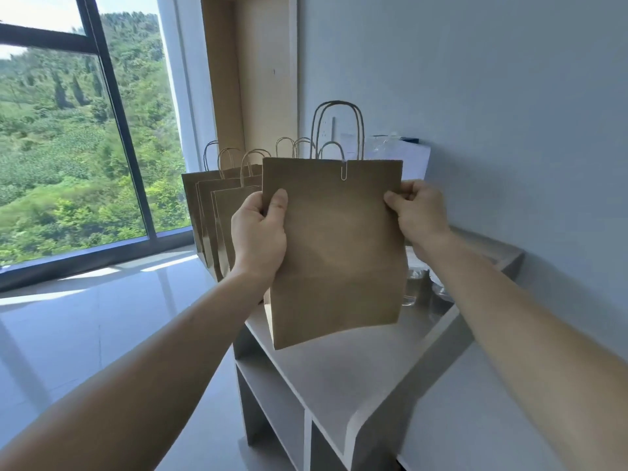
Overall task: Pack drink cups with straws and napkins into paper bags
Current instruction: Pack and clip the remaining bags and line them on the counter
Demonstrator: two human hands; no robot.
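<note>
Left grip (260, 229) pinches the paper bag (334, 246) by its left edge, right grip (416, 212) by its right edge, holding it upright over the grey worktop (339, 375). A paper clip (344, 171) sits on its top rim. Beyond, other bags (217, 212) stand in a row.

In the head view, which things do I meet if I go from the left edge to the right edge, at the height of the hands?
window → standing paper bags → left hand → held paper bag → right hand → wall
</note>
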